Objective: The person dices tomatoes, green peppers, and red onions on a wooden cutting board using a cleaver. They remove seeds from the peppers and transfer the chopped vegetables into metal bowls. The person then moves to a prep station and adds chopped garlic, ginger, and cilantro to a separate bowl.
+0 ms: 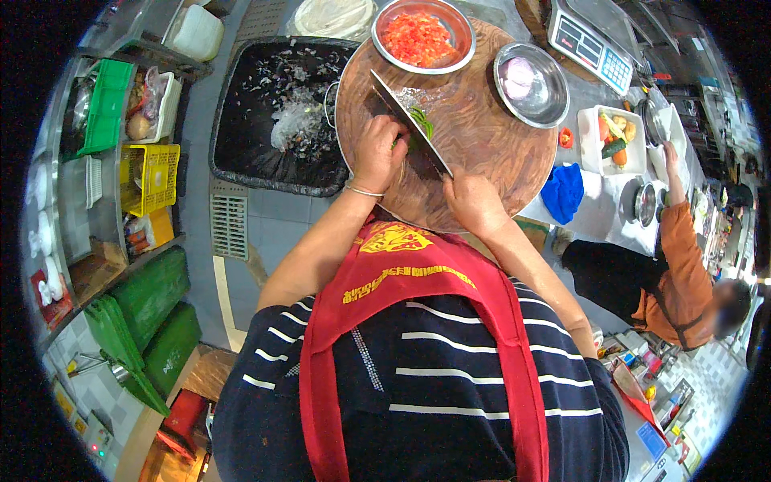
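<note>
On a round wooden chopping board (476,138), my right hand (477,202) grips the handle end of a cleaver (412,125), its broad blade slanting up and left. My left hand (379,147) is curled beside the blade, fingers bent on a piece of green vegetable that is mostly hidden. Thin green strips (423,122) lie on the far side of the blade. At the board's far edge stands a metal bowl of diced red vegetable (418,41). To its right, a steel bowl (545,99) holds a peeled purple onion (518,78).
A black-lined bin (241,108) with scraps stands left of the board. On the right are a digital scale (581,45), a blue cloth (562,191), a cut red pepper (565,137) and a white tub of vegetables (593,153). A co-worker in orange (680,271) reaches over the counter.
</note>
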A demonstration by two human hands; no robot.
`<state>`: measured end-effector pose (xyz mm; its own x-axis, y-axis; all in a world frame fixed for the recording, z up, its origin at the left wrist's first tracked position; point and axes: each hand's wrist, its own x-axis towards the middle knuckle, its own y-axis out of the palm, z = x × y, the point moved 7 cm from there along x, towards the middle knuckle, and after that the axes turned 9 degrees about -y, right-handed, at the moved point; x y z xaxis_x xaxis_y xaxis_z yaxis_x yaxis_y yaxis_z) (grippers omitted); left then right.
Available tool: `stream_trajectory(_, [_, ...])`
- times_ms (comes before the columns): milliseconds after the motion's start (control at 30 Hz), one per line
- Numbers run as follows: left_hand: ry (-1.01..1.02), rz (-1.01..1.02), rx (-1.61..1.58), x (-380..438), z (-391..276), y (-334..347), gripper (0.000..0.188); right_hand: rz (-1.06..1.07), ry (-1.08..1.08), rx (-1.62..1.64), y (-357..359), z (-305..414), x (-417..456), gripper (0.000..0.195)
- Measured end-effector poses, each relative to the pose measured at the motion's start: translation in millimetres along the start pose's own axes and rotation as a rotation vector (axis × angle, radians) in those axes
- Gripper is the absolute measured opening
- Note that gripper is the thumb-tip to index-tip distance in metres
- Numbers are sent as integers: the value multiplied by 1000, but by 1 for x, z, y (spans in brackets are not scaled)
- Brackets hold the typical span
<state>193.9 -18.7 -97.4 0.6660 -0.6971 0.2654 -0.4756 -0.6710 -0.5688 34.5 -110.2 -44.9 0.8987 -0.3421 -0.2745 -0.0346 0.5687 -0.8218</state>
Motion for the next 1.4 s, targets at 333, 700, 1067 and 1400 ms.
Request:
stream_trajectory(333, [-7, -46, 5, -1, 5, 3, 14, -9, -40, 96, -10, -2, -18, 31])
stream_trajectory(700, [22, -83, 11, -1, 2, 1, 21, -78, -7, 97, -13, 4, -18, 30])
stream_trajectory(1067, [51, -107, 2, 0, 2, 1, 21, 61, 5, 161, -17, 6, -24, 31])
stream_trajectory(1400, [-54, -67, -90, 0, 2, -9, 9, -99, -30, 129, 6, -5, -11, 29])
